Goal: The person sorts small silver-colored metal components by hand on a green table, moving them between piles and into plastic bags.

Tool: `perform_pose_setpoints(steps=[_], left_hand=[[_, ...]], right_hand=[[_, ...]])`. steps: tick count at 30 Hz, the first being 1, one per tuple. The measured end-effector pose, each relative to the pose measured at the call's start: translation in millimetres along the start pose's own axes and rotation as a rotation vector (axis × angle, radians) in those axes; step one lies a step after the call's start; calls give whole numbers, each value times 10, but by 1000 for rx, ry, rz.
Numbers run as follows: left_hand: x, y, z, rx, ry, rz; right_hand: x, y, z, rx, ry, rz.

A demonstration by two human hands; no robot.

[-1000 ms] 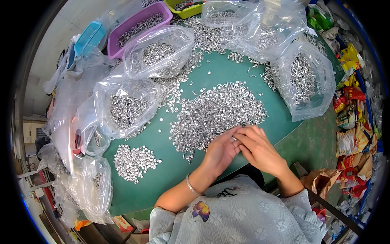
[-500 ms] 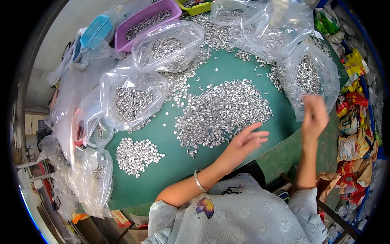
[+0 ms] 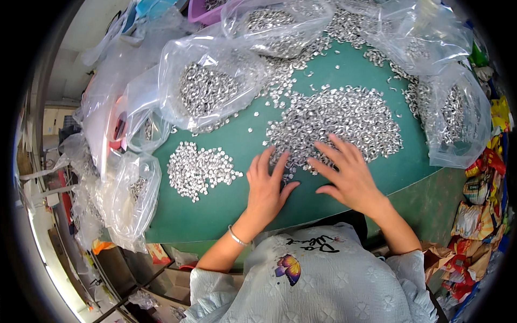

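Observation:
A big heap of small silvery metal pieces [image 3: 339,121] lies in the middle of the green table [image 3: 226,210]. My left hand [image 3: 265,185] rests flat, fingers spread, at the heap's near left edge. My right hand [image 3: 347,172] lies flat with spread fingers on the heap's near edge, a little to the right. Neither hand holds anything that I can see. A smaller separate pile of the same pieces [image 3: 198,168] sits to the left of my left hand.
Clear plastic bags of the same metal pieces ring the table: one at the left [image 3: 207,89], one at the back [image 3: 274,24], one at the right [image 3: 452,118], a limp one at the near left [image 3: 132,199]. A purple tray [image 3: 202,11] stands at the back. Colourful packets [image 3: 479,210] lie at the right.
My right hand came down from the raised position at the right and now lies on the heap. My left hand has drawn slightly left, next to it. The view has tilted closer to the table.

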State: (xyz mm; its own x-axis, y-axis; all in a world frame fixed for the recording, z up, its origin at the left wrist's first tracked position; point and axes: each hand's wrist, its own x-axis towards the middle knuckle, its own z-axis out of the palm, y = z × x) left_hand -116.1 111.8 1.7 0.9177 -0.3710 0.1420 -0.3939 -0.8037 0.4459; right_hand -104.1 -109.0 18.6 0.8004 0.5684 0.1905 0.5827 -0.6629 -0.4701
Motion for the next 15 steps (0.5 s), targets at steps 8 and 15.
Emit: perform_pose_setpoints(steps=[8, 15], left_hand=[[441, -185, 292, 1, -29, 217], [786, -87, 577, 48, 105, 190]], right_hand=[[298, 235, 229, -303, -56, -35], [365, 559, 63, -496, 11, 9]])
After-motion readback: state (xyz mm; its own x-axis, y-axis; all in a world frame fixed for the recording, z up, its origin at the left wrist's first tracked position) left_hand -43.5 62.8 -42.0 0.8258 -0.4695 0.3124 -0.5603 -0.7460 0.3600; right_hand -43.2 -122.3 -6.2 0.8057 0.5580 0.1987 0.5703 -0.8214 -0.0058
